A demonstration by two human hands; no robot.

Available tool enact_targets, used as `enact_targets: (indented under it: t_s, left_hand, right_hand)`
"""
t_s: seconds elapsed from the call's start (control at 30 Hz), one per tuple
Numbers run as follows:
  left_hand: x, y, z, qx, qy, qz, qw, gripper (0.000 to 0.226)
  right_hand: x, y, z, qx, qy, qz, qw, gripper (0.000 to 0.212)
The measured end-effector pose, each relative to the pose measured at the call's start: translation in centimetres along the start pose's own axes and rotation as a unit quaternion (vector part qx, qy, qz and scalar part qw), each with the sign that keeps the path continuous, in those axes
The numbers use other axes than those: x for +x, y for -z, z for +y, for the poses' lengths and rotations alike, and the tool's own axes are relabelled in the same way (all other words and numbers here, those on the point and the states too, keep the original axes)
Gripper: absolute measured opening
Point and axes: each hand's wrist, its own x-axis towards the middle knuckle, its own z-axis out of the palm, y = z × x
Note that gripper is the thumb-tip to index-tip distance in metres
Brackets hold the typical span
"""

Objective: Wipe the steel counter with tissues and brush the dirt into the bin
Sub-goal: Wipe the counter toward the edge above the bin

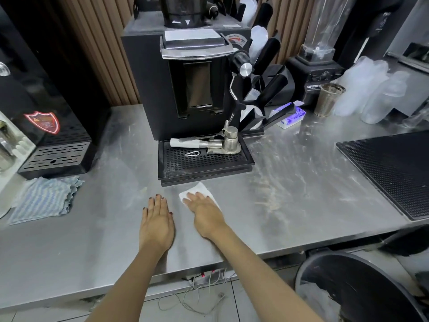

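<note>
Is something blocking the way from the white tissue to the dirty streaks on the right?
Nothing visible does. The right hand presses the white paper tissue flat, and only bare steel counter lies between it and the pale dirt streaks.

On the counter (301,217) the grinder (185,89) stands at 12 o'clock, with its drip tray (204,163) before it. The tissue (199,190) lies just before the tray, under the flat right hand (204,210). The left hand (157,219) lies flat just beside it at 9. A cloth (44,198) lies farther out at 9, before a machine (46,112) at 10. A blender (318,66) stands at 2, a mat (394,170) lies at 3, and the bin (362,280) sits at 5, below the counter's edge.
</note>
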Motion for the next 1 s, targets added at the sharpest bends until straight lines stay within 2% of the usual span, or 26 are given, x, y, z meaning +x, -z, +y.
enact_targets:
  t_s: [0.07, 0.2, 0.27, 0.33, 0.37, 0.43, 0.5, 0.53, 0.63, 0.73, 0.87, 0.93, 1.0]
  left_hand:
    - [-0.1, 0.1, 0.0, -0.002, -0.002, 0.001, 1.0, 0.052]
    - [-0.4, 0.2, 0.2, -0.002, -0.005, -0.003, 1.0, 0.052]
    - [-0.2, 0.2, 0.1, 0.003, -0.005, -0.001, 1.0, 0.052]
    - [0.0, 0.3, 0.0, 0.002, -0.006, -0.004, 1.0, 0.052]
    - [0.0, 0.3, 0.0, 0.0, -0.006, -0.005, 1.0, 0.052]
    - [-0.1, 0.3, 0.0, -0.001, -0.008, -0.003, 1.0, 0.053]
    - [0.0, 0.3, 0.1, -0.004, -0.012, -0.004, 1.0, 0.053]
    - [0.0, 0.2, 0.1, -0.005, -0.014, -0.004, 1.0, 0.053]
    - [0.0, 0.1, -0.2, -0.008, -0.019, -0.007, 1.0, 0.053]
    - [-0.1, 0.1, -0.2, -0.012, -0.021, -0.007, 1.0, 0.053]
    - [0.1, 0.0, -0.3, -0.016, -0.023, -0.005, 1.0, 0.053]
    - [0.1, -0.1, -0.4, -0.016, -0.025, -0.006, 1.0, 0.054]
    - [0.2, -0.1, -0.3, -0.017, -0.031, -0.001, 0.999, 0.054]
  right_hand:
    - [-0.4, 0.8, 2.1, -0.006, -0.029, 0.028, 0.999, 0.063]
    - [-3.2, 4.3, 9.2, -0.021, -0.175, 0.091, 0.98, 0.059]
    - [-4.6, 5.6, 11.0, -0.031, -0.208, 0.105, 0.972, 0.066]
    - [-5.5, 5.6, 9.5, -0.028, -0.193, 0.122, 0.973, 0.074]
    - [-5.9, 4.9, 7.9, -0.031, -0.173, 0.127, 0.976, 0.071]
    - [-7.0, 2.4, 3.8, -0.024, -0.089, 0.084, 0.992, 0.055]
    - [-8.3, -0.1, 1.0, -0.016, -0.015, 0.038, 0.999, 0.059]
    - [-8.7, -0.9, 0.7, -0.019, -0.006, 0.037, 0.999, 0.062]
    - [-9.3, -0.4, 2.9, -0.016, -0.063, 0.081, 0.995, 0.066]
    - [-10.1, 2.3, 6.3, 0.001, -0.16, 0.108, 0.981, 0.054]
    - [-11.2, 5.3, 7.5, -0.026, -0.265, 0.102, 0.958, 0.077]
    - [-11.4, 4.8, 5.3, -0.026, -0.254, 0.125, 0.959, 0.075]
    - [-11.4, 2.9, 2.1, -0.001, -0.174, 0.101, 0.98, 0.06]
